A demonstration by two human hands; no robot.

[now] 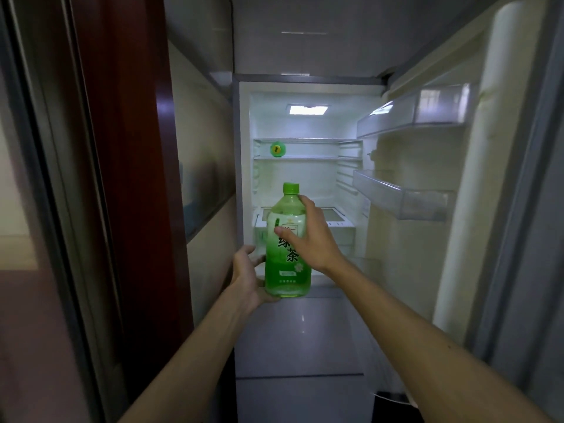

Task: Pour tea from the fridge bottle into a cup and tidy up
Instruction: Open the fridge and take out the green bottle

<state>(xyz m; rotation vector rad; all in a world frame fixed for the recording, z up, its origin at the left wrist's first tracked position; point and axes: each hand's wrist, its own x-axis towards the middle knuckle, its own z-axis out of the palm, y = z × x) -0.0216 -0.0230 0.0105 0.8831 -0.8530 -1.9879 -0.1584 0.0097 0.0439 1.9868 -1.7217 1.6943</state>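
A large green tea bottle [285, 264] with a green cap and green label is held upright in front of the open fridge [305, 178]. My right hand [308, 236] grips its upper body from the right, thumb across the label. My left hand [247, 277] cups the bottle's base from the left and below. The bottle holds pale green tea up to its shoulder. No cup is in view.
The fridge door [457, 178] stands open to the right, with clear door bins [409, 114]. A small green round object [277, 149] sits on an upper glass shelf. A dark red panel [128, 148] and a cabinet side stand to the left. Closed drawer fronts lie below.
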